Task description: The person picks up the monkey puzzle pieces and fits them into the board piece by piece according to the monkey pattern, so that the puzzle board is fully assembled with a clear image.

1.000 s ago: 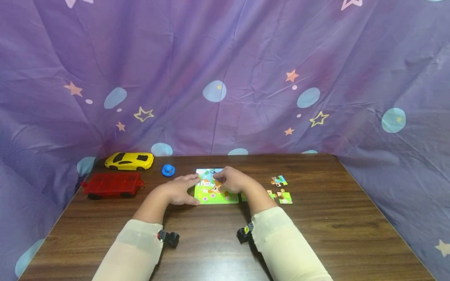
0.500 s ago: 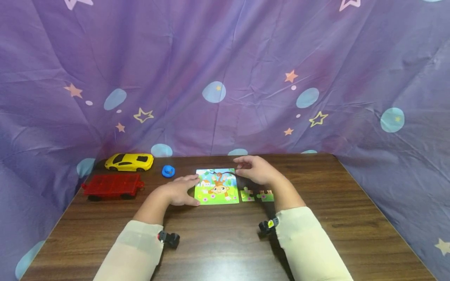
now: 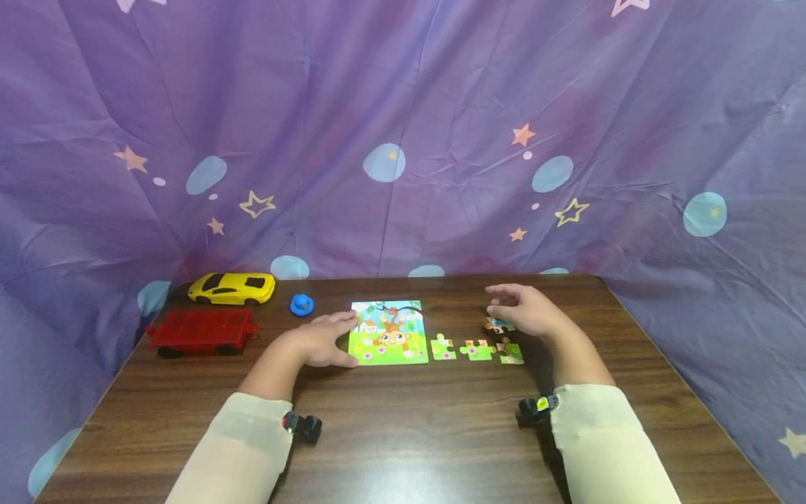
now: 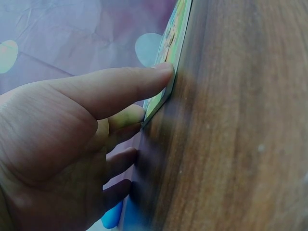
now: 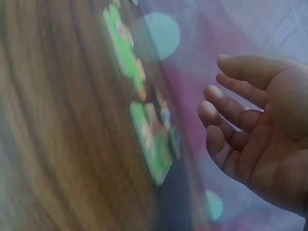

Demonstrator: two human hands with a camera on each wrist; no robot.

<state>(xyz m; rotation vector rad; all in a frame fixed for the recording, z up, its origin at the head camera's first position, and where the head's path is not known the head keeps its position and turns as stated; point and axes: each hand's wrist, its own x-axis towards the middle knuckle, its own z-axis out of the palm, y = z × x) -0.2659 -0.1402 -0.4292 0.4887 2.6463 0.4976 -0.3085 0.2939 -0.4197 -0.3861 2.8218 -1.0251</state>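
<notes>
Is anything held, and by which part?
Nothing looks gripped: the left hand touches the monkey puzzle board at its left edge; the right hand is empty.

Left edge of puzzle board point(image 3: 388, 332): blocked by the left grip point(image 3: 325, 341).
Right edge: three puzzle pieces point(image 3: 478, 351) in a row, the first just beside it.
Above the pieces: right grip point(image 3: 529, 313) hangs in the way.
Front of board: open table point(image 3: 403, 406).
Behind board: open strip to the curtain point(image 3: 387, 210).
Far left: red wagon point(image 3: 201, 331), yellow car point(image 3: 233, 288), blue hat point(image 3: 302, 305) obstruct.
</notes>
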